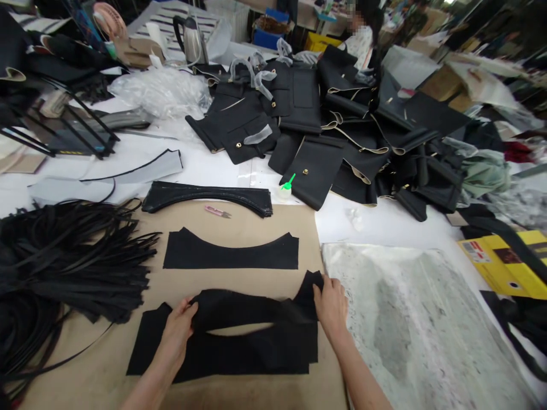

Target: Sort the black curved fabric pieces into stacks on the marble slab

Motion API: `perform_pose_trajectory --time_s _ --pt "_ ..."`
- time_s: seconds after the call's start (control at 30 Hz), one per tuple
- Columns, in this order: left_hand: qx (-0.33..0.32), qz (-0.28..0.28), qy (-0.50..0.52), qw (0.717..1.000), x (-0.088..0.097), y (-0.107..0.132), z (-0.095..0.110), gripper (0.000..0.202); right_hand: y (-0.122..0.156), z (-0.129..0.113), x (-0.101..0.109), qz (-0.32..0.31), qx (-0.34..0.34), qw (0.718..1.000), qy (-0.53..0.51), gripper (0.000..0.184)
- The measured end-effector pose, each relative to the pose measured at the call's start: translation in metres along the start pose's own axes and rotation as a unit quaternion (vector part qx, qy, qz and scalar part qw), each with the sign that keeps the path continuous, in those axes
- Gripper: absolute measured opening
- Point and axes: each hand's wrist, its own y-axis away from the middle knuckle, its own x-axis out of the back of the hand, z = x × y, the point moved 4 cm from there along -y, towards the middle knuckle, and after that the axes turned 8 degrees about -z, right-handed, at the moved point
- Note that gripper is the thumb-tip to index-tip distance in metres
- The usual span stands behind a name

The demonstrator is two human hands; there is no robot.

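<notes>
Between my two hands a black curved fabric panel (243, 307) is held by its ends, raised a little over other black panels (256, 350) lying on the brown board. My left hand (179, 324) pinches its left end, fingers closed. Its right end, bent upward, is gripped by my right hand (331, 304). Just beyond lies a single flat black panel (231, 256) with a concave upper edge. Farther off is a stack of black curved pieces (205, 196), with pink thread snips (217, 212) in front of it.
A heap of black strips (72, 262) covers the left side. Black leather pieces with clasps (299, 102) pile up at the back, near a small bottle with a green nozzle (285, 189). On the right are a stained pale sheet (410, 319) and a yellow box (504, 265).
</notes>
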Motion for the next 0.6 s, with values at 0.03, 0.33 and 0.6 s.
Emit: perform_pose_trajectory --time_s 0.03,0.33,0.6 --pt "-0.005 0.031 -0.015 0.999 0.003 -0.004 -0.001 0.035 -0.005 0.010 -0.003 -0.004 -0.017 1.000 0.017 0.032" --pt "-0.121 -0.034 -0.119 0.985 -0.007 -0.014 0.008 0.043 -0.019 0.019 -0.024 -0.039 -0.043 0.997 0.056 0.026" --pt "-0.108 0.074 -0.077 0.988 0.006 -0.016 -0.006 0.033 -0.034 0.063 -0.030 -0.038 -0.043 0.989 -0.134 0.036"
